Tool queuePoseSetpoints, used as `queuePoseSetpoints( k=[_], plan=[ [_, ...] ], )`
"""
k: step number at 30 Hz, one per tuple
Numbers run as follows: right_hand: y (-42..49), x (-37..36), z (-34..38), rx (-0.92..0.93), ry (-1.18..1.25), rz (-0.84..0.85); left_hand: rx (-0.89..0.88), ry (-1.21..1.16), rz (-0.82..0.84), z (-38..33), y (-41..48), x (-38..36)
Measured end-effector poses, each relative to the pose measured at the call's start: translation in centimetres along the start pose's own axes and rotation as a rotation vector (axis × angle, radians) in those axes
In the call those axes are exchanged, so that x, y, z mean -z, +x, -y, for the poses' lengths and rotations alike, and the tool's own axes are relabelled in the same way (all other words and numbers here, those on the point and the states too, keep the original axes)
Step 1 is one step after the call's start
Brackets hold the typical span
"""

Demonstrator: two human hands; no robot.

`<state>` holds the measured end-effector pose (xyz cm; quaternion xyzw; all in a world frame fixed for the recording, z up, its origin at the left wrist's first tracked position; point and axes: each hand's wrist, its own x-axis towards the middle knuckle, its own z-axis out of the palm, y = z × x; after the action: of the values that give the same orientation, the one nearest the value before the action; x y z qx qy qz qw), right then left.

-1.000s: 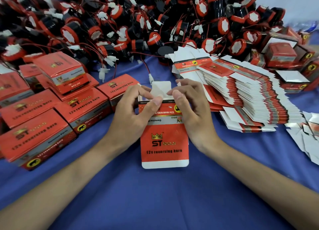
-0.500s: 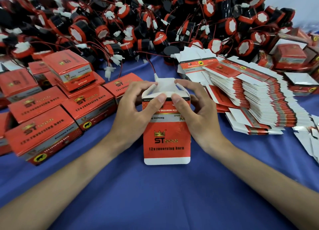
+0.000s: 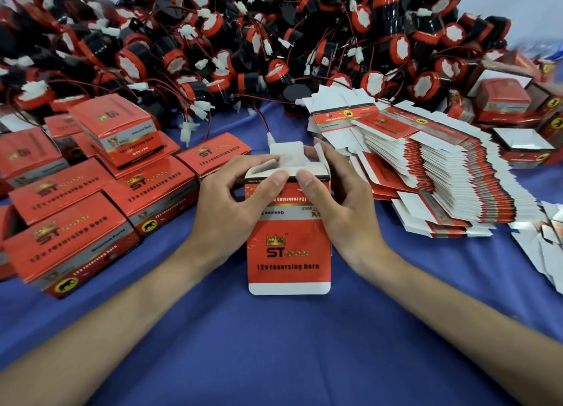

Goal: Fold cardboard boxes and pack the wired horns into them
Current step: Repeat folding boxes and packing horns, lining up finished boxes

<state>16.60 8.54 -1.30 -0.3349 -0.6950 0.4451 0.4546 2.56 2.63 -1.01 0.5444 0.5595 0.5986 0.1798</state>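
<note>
At frame centre, a red box stands on the blue worktop, its white top flaps up. The left hand and right hand each have a closed grip on its upper sides, thumbs pressing the front edge. Horns are heaped across the top of the frame, finished boxes at left, flat blanks at right.

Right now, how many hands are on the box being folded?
2. The left hand holds the box at its upper left side; the right hand holds its upper right. None hidden.
</note>
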Motion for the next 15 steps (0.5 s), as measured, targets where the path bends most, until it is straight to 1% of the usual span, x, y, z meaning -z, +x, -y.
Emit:
queuePoseSetpoints(
  k=[6, 10, 15],
  plan=[
    [-0.18, 0.24, 0.0, 0.094, -0.063, -0.032, -0.023, 0.009, 0.019, -0.04, -0.14, -0.03],
    [-0.06, 0.25, 0.16, 0.152, -0.045, 0.027, -0.009, 0.029, 0.025, 0.12, -0.04, 0.07],
    [-0.05, 0.35, -0.05, 0.084, 0.019, 0.072, 0.005, 0.011, 0.031, 0.15, 0.01, 0.02]
  ],
)
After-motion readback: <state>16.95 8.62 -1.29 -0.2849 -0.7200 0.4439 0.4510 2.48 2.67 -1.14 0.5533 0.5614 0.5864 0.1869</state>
